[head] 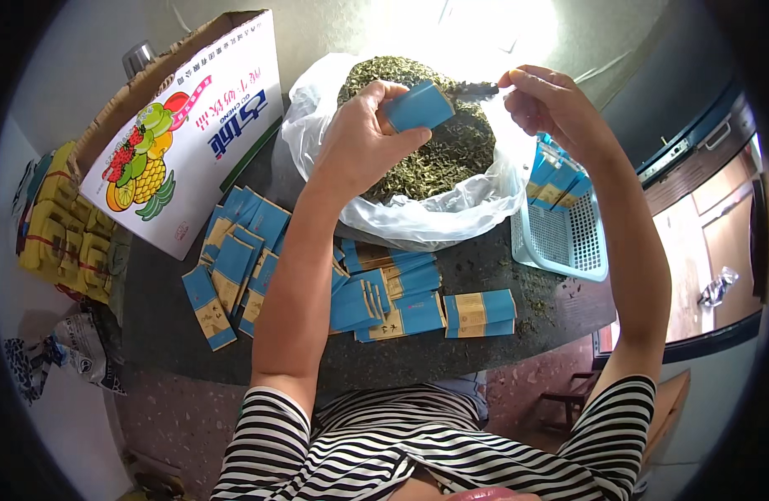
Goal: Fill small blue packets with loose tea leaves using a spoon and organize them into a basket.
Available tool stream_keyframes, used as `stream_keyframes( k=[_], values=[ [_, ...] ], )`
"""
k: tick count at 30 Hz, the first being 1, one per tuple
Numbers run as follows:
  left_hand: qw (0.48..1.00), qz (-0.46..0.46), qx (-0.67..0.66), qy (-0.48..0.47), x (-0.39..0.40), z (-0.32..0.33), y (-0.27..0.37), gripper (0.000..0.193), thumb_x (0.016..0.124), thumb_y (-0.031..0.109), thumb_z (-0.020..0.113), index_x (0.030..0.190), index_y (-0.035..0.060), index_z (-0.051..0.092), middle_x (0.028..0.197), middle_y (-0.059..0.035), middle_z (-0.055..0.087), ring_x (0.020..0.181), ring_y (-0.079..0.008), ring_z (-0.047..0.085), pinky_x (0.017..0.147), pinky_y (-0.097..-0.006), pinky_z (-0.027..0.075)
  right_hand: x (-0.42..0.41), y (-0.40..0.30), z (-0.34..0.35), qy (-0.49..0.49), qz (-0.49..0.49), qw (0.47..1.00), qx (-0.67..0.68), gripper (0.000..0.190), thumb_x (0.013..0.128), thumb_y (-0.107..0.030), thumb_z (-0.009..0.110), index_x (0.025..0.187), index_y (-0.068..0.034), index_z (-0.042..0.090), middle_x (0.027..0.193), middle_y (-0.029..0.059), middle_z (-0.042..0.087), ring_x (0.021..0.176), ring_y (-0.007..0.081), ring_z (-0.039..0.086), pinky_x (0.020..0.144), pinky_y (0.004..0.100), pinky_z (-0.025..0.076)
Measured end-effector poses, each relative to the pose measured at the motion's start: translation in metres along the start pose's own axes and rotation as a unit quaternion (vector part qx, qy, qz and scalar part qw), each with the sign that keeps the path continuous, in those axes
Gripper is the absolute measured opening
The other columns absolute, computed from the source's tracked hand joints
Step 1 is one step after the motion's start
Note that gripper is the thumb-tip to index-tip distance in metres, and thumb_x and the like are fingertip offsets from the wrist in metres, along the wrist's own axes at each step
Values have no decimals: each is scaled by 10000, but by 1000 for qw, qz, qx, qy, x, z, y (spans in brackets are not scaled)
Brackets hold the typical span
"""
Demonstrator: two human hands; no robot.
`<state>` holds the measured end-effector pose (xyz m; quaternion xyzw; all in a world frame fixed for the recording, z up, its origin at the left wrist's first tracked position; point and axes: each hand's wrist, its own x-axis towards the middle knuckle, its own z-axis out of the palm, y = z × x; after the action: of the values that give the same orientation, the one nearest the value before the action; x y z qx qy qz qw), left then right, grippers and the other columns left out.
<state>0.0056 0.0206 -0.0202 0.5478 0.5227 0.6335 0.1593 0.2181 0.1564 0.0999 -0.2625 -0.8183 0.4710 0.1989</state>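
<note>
My left hand (353, 147) grips a small blue paper packet (420, 108), tilted above a heap of dried green leaves (422, 172). The leaves look like loose tea and fill a clear plastic bag (397, 227). Across from the packet, my right hand (544, 100) pinches the end of a small dark scoop (478, 89) carrying leaves. Its tip reaches close to the packet's far edge; whether they touch is unclear. Beneath my left forearm, many blue and tan packets (415, 313) lie flat in overlapping piles, some hidden by the arm.
A white carton (199, 134) with printed fruit stands at the left of the dark table (384, 363). At the right, a light blue plastic basket (566, 266) holds several packets. Leaf crumbs lie beside it. Yellow bundles (71, 232) sit beyond the left edge; a metal cup (138, 58) stands behind the carton.
</note>
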Motion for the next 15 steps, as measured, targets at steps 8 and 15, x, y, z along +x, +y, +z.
stream_keyframes(
  k=[8,15],
  values=[
    [1000,-15,-12,-15,-1,11,-1,613,744,264,804,1221,-34,561,931,-139,695,794,-169,675,744,-305,544,6,-11,40,-9,-63,989,-131,214,1010,-254,528,1040,-75,641,721,-6,554,631,59,519,538,225,411],
    [998,-51,-46,-4,1,8,3,611,759,281,801,1232,-25,565,943,-133,683,793,-124,655,677,-298,531,-4,-20,39,140,-255,893,-345,179,981,-155,573,1085,-27,643,850,45,661,711,112,608,626,259,492]
  ],
)
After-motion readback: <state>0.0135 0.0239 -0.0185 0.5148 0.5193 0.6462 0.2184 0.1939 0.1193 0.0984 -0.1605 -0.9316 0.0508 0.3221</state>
